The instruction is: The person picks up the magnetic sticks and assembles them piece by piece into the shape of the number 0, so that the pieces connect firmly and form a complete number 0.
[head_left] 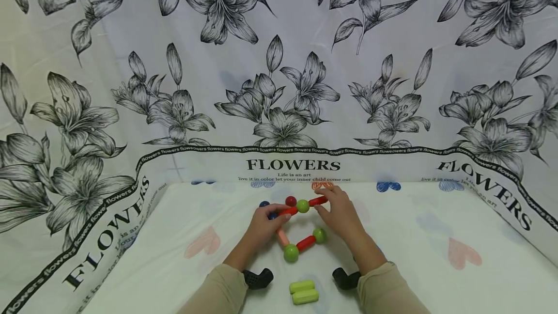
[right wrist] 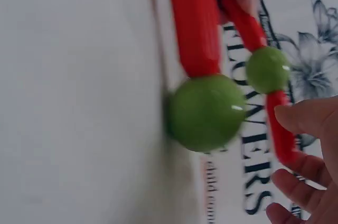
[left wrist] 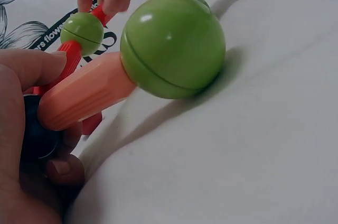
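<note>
My left hand [head_left: 261,227] grips a joint of a stick-and-ball toy, its thumb on a red rod [left wrist: 67,57] and its fingers curled round a dark blue ball [left wrist: 38,134]. From that ball a pink rod [head_left: 283,238] leads to a green ball [head_left: 291,253], then a red rod [head_left: 306,243] and another green ball [head_left: 319,235]. The held red rod ends in a farther green ball [head_left: 302,206]. Beyond it, my right hand [head_left: 344,214] pinches another red rod [right wrist: 280,129], whose inner end meets that ball.
A dark red ball [head_left: 290,201] and a dark blue ball [head_left: 264,204] show behind my left hand. Two yellow-green rods [head_left: 305,296] lie side by side near the front. Black curved devices [head_left: 259,279] sit at both wrists. A flower-printed cloth [head_left: 296,159] hangs behind.
</note>
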`<action>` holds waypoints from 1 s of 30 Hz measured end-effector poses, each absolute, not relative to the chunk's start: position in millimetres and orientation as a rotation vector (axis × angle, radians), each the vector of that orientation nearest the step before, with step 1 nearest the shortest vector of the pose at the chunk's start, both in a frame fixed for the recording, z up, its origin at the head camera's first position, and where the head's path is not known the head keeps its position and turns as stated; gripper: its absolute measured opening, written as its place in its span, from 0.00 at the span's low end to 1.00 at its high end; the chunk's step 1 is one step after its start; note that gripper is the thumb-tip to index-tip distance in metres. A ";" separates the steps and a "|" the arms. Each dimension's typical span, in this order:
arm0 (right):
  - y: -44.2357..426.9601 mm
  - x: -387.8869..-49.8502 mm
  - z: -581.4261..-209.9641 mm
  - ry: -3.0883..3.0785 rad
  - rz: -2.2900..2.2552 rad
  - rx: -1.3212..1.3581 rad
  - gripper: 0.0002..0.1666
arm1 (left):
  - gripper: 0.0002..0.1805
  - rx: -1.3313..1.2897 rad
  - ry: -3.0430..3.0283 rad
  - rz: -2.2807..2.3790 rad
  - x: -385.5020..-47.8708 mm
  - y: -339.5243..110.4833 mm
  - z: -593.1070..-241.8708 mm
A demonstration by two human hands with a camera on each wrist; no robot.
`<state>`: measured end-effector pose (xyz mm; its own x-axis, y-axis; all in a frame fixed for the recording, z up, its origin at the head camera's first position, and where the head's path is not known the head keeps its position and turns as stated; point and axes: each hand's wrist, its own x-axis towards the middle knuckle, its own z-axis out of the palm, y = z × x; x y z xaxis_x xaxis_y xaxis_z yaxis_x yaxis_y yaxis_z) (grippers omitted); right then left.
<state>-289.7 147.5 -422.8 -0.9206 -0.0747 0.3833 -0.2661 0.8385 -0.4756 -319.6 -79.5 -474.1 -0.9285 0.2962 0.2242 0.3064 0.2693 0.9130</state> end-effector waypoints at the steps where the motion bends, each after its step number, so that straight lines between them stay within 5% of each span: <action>1: 149.4 -287.6 -417.9 -2.691 0.795 0.257 0.17 | 0.14 -0.593 -2.494 -1.801 -320.5 -79.1 -474.5; 5: 146.8 -270.5 -398.1 -2.939 0.974 0.526 0.09 | 0.14 -0.598 -2.497 -1.803 -322.4 -77.5 -474.2; 9: 122.6 -248.3 -395.6 -3.220 1.114 1.064 0.10 | 0.14 -0.581 -2.520 -1.805 -322.6 -78.3 -473.9; 12: 102.0 -236.0 -398.9 -3.305 1.025 1.223 0.11 | 0.14 -0.533 -2.535 -1.813 -323.0 -79.4 -474.3; 24: 82.2 -222.1 -395.9 -3.480 0.443 0.838 0.09 | 0.14 -0.411 -2.514 -1.831 -322.2 -81.1 -473.2; 30: 92.1 -227.6 -393.5 -3.429 0.570 0.883 0.11 | 0.14 -0.392 -2.503 -1.832 -323.4 -81.6 -475.9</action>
<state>-227.6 92.1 -393.5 -0.7873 -0.5165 -0.3368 -0.3796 0.8364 -0.3953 -323.4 -81.6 -475.9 -0.9685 0.1919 0.1587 0.2093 0.2818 0.9364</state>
